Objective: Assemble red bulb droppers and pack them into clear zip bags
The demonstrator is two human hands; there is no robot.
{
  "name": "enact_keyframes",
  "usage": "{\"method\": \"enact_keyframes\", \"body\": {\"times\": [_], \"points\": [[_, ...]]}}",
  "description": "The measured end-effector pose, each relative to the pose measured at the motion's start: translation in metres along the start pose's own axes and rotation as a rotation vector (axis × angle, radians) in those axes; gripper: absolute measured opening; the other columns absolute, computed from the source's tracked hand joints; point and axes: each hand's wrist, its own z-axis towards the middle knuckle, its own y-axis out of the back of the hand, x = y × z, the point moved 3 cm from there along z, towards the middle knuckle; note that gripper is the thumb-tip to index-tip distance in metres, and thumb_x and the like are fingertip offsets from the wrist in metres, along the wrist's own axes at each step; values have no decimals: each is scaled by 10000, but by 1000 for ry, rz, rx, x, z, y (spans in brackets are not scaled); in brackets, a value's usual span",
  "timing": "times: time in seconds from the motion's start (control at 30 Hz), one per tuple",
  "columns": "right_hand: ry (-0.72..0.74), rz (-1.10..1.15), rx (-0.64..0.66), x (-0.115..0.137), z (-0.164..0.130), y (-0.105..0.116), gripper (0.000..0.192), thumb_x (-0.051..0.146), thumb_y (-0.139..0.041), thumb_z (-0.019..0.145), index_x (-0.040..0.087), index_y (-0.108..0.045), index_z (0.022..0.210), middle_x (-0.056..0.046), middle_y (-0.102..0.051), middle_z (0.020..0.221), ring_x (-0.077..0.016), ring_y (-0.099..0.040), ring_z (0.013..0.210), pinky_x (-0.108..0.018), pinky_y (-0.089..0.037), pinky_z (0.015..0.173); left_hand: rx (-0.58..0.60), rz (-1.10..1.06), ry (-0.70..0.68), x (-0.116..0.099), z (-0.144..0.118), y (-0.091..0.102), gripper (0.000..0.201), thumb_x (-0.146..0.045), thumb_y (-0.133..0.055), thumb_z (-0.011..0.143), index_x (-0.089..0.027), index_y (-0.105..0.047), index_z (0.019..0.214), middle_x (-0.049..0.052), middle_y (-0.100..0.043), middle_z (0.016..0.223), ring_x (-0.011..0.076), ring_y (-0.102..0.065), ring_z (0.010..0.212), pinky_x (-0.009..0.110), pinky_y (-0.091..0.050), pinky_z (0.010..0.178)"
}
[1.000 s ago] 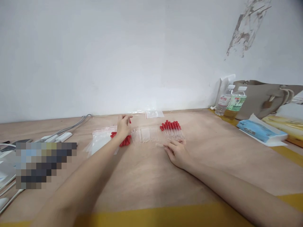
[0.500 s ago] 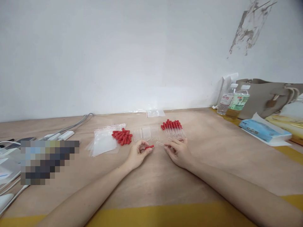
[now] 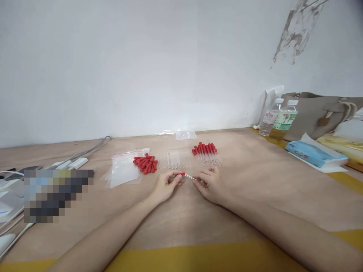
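The left hand (image 3: 166, 186) rests on a brown paper-covered table (image 3: 255, 189), its fingers pinched together on a small red rubber cap (image 3: 182, 174). The cap meets the end of a thin clear glass tube (image 3: 190, 176), which the right hand (image 3: 211, 185) grips between closed fingertips just beside it.

Across the table from left to right lie grey cables (image 3: 85, 153), a stack of clear zip bags (image 3: 123, 170), a heap of loose red caps (image 3: 146, 163), a row of bare tubes (image 3: 174, 159), and a bundle of finished droppers (image 3: 207, 153). Two water bottles (image 3: 279, 119), a beige handbag (image 3: 320, 113) and a blue tissue pack (image 3: 312, 154) sit far right against a white wall (image 3: 141, 68).

Both bare forearms reach forward from the lower edge, converging at the centre.
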Motion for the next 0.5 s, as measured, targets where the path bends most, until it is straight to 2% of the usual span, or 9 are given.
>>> {"method": "enact_keyframes", "body": {"times": [0.2,0.33,0.5], "points": [[-83,-4,-72,-2,0,5,149,236,-482,815,180,-618,834,-3,-604,683,-104,-516,609,-294,-266,725,-31,21,-11,1,-1,2,291,-388,-581,733,-129,-587,866,59,-658,755,182,-646,739,314,-522,708],[-27,27,-26,0,-1,1,142,235,-480,817,186,-612,838,10,-595,653,-94,-504,586,-301,-262,756,-3,-1,-21,1,-1,1,281,-385,-576,739,-131,-587,860,54,-648,754,163,-633,720,302,-510,702],[9,85,44,2,-3,-2,129,242,-488,812,171,-594,789,15,-581,650,-86,-475,564,-296,-262,734,26,-65,9,-1,-1,0,256,-351,-628,697,-121,-573,794,19,-615,668,109,-588,589,245,-482,610]]}}
